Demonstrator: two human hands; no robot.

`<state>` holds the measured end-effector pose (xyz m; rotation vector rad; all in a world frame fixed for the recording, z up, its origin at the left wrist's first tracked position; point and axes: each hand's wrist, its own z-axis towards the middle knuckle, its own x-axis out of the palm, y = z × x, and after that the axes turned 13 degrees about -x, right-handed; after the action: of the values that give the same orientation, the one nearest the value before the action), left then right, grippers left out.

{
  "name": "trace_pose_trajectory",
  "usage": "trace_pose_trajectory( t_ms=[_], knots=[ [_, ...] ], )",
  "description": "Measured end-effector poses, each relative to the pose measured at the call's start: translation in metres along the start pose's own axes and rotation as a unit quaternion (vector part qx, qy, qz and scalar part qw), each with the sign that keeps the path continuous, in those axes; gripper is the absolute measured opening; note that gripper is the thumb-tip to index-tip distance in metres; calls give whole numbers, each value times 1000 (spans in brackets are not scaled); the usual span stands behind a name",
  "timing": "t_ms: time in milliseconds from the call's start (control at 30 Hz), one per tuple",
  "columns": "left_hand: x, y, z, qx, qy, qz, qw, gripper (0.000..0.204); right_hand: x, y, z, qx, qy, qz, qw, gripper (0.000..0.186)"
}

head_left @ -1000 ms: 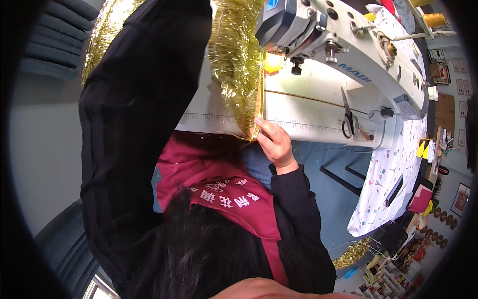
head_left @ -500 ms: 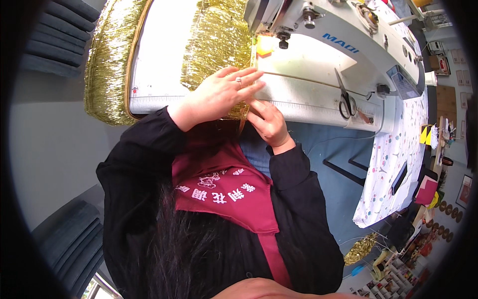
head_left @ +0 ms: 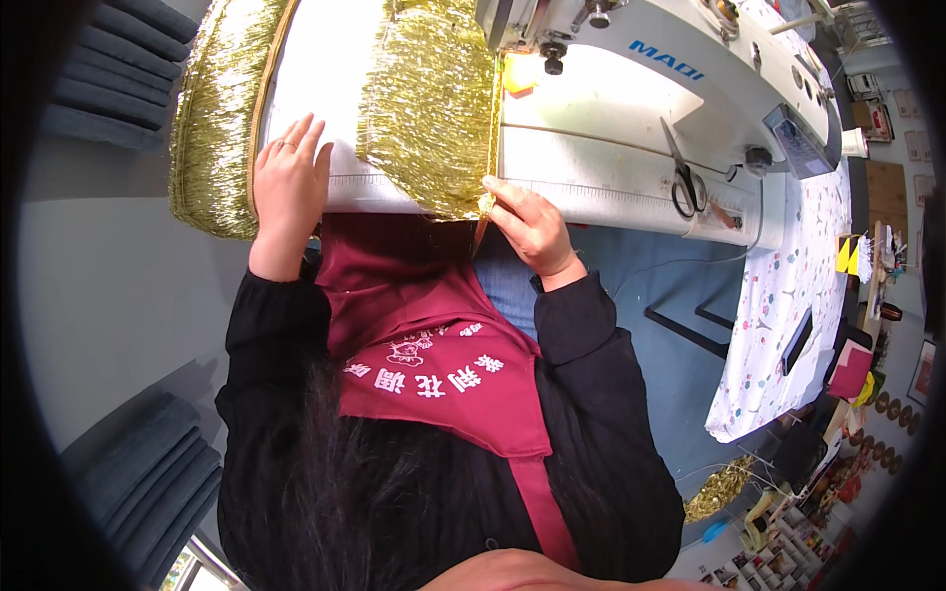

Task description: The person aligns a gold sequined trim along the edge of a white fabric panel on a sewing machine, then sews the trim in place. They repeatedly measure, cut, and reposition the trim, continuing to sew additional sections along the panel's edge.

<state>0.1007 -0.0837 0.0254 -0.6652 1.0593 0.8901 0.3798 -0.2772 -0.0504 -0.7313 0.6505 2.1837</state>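
Note:
A strip of shiny gold tinsel fringe (head_left: 419,108) lies on the white sewing table (head_left: 330,69), its corded right edge running up to the sewing machine (head_left: 631,59). My right hand (head_left: 532,229) pinches that corded edge near the table's front, thumb and fingers closed on it. On the left, my left hand (head_left: 289,177) is open with its fingers stretched. It rests beside the brown-edged band of a second run of gold fringe (head_left: 212,128), which hangs over the table's left end. Whether its fingers press on that band is unclear.
Black-handled scissors (head_left: 685,182) lie on the table right of the machine's needle area. An orange piece (head_left: 517,74) sits close to the machine head. Further right stands a surface with a patterned white cloth (head_left: 759,364). Gold tinsel (head_left: 719,490) lies at lower right.
My left hand has left the fringe's corded edge and moved left to the other fringe. My right hand stays at the corded edge, which now shows uncovered.

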Motion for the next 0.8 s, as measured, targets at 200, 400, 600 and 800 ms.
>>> trace_pose_trajectory(
  t_ms=[200,400,600,800],
  knots=[
    [-16,-86,3,137,-9,-210,968,36,-2,1,8,-21,0,-19,1000,19],
    [-2,-119,23,230,32,-153,961,41,-5,3,9,-15,-2,-17,1000,18],
    [38,-127,9,304,44,-197,931,37,-4,3,4,-14,-19,-32,999,18],
    [44,-127,-10,252,-32,-262,931,33,-6,10,-4,-11,-32,-88,996,24]
  ],
)
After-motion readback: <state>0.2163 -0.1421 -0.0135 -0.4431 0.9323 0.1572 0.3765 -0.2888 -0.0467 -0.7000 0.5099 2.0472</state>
